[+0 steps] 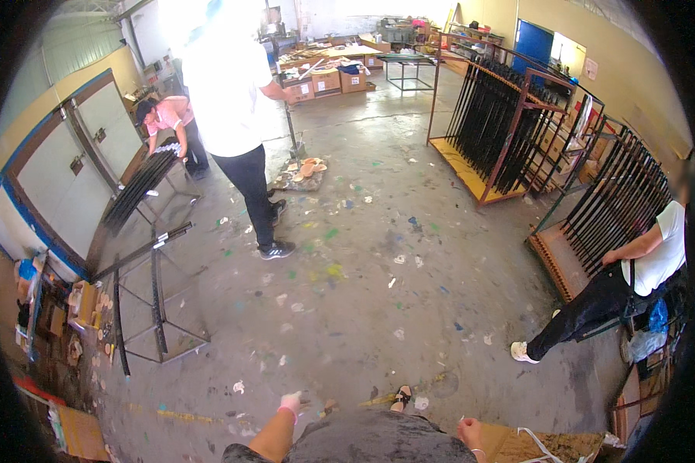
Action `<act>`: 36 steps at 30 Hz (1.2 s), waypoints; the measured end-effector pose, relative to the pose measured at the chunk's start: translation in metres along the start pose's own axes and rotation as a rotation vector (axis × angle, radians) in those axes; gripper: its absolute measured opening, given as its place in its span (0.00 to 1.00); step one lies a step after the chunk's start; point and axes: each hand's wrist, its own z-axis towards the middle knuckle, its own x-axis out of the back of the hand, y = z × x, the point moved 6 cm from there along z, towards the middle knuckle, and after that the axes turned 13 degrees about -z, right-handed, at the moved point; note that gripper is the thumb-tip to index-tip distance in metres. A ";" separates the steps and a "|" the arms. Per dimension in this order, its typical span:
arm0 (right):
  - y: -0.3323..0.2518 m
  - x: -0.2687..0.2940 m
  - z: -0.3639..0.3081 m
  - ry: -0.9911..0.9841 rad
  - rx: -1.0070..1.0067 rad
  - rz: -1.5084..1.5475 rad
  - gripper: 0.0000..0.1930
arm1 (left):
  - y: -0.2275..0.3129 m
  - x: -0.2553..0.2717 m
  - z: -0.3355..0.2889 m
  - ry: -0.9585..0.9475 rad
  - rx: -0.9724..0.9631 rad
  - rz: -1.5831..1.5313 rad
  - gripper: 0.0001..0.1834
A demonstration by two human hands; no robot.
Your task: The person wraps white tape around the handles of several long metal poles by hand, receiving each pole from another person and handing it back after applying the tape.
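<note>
Beside brown cardboard (508,443) near the lower edge, holds the right hand (469,433) with grip half curled; cannot tell if on anything. Over the floor (363,316), holds the left hand (290,402) loosely bent, likewise uncertain. Seems between handling steps; to go on, likely calls for reaching to the cardboard.

A: Lower right?
B: Brown cardboard (503,446), dark-blotched on its upper face, partly cut off by the lower edge.
A: On it?
B: White strap (536,439), narrow, loosely bent.
</note>
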 end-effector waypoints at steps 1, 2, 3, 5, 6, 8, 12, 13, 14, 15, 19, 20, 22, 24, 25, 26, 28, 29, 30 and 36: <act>-0.003 -0.003 0.008 -0.015 0.024 0.013 0.08 | -0.002 -0.007 -0.002 0.002 -0.020 0.007 0.22; -0.004 -0.006 0.016 -0.028 0.048 0.023 0.07 | -0.003 -0.013 -0.004 -0.019 -0.026 -0.014 0.22; -0.002 -0.007 0.022 -0.018 0.030 0.012 0.07 | -0.002 -0.016 -0.007 -0.005 -0.044 0.005 0.22; 0.003 -0.009 0.028 -0.040 0.066 0.037 0.08 | 0.000 -0.022 -0.013 -0.024 -0.054 -0.008 0.22; 0.009 -0.008 0.028 -0.022 0.038 0.016 0.08 | 0.001 -0.023 -0.015 -0.038 -0.070 0.002 0.22; 0.018 -0.009 0.023 -0.094 0.051 -0.039 0.08 | 0.003 -0.022 -0.017 -0.070 -0.090 -0.007 0.24; 0.031 -0.004 0.002 -0.237 0.076 -0.113 0.06 | -0.002 -0.008 -0.011 -0.055 -0.076 0.012 0.23; 0.029 -0.003 -0.004 -0.274 0.143 -0.083 0.06 | -0.004 -0.003 -0.008 -0.039 -0.085 0.060 0.23; 0.031 -0.001 -0.008 -0.271 0.105 -0.098 0.06 | -0.007 0.001 -0.005 -0.029 -0.090 0.085 0.23; 0.031 0.000 -0.012 -0.263 0.067 -0.111 0.05 | -0.012 0.006 -0.002 -0.019 -0.073 0.066 0.23; 0.023 -0.001 -0.024 -0.210 -0.043 -0.115 0.05 | -0.024 0.011 0.007 0.010 -0.042 0.036 0.26; 0.019 -0.001 -0.026 -0.197 -0.057 -0.108 0.05 | -0.025 0.010 0.007 0.023 -0.046 0.062 0.26; 0.012 -0.002 -0.030 -0.162 -0.078 -0.088 0.05 | -0.024 0.003 0.006 0.016 -0.061 0.077 0.25; 0.007 -0.002 -0.030 -0.123 -0.094 -0.059 0.05 | -0.021 -0.005 0.002 0.007 -0.069 0.069 0.25; 0.005 -0.002 -0.029 -0.107 -0.097 -0.039 0.05 | -0.018 -0.009 -0.001 -0.002 -0.069 0.054 0.24; 0.003 -0.002 -0.027 -0.091 -0.085 -0.009 0.05 | -0.016 -0.014 -0.003 -0.024 -0.066 0.026 0.24; -0.001 -0.004 -0.020 -0.083 -0.027 0.057 0.06 | -0.010 -0.022 -0.009 -0.080 -0.080 0.076 0.22; 0.000 -0.005 -0.016 -0.077 -0.036 0.064 0.07 | -0.007 -0.025 -0.010 -0.099 -0.089 0.077 0.22; 0.005 -0.005 -0.012 -0.059 -0.074 0.050 0.08 | -0.005 -0.027 -0.010 -0.102 -0.081 0.078 0.21; 0.040 -0.019 0.006 -0.106 -0.067 0.128 0.06 | -0.004 -0.020 -0.001 -0.094 -0.070 0.079 0.23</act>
